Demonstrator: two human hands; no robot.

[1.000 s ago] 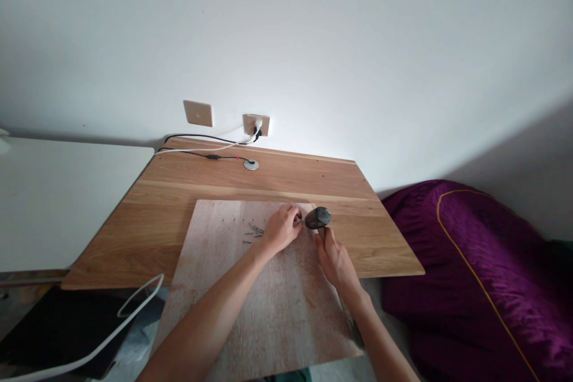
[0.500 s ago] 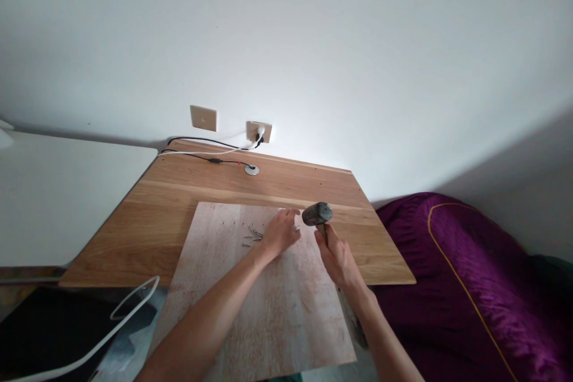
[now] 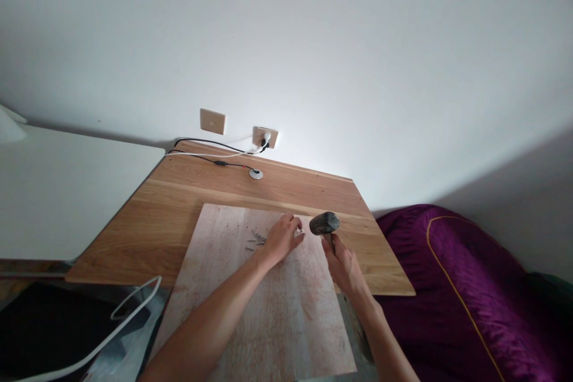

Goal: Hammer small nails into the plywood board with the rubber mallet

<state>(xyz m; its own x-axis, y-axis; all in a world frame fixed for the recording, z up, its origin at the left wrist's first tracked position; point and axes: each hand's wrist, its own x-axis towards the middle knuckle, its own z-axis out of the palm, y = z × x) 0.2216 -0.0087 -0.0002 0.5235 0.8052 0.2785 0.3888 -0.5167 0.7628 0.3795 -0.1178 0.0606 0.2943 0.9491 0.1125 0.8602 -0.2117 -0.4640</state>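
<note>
My right hand (image 3: pixel 342 265) is closed round the handle of a hammer (image 3: pixel 325 224), whose dark head hangs just above the far right part of a pale plywood board (image 3: pixel 268 304). My left hand (image 3: pixel 281 237) rests on the board left of the hammer head, fingers pinched together near the far edge; what they pinch is too small to make out. Several loose nails (image 3: pixel 253 240) lie on the board just left of that hand.
The board lies on a wooden desk (image 3: pixel 188 203) and overhangs its near edge. Cables (image 3: pixel 210 155) run from a wall socket (image 3: pixel 265 136) along the desk's back. A white table (image 3: pixel 58 191) stands left, a purple cushion (image 3: pixel 465 292) right, a white cable loop (image 3: pixel 134 304) below.
The hammer head has shifted slightly right, away from my left hand. Both hands stay on the board; the view has drifted a little.
</note>
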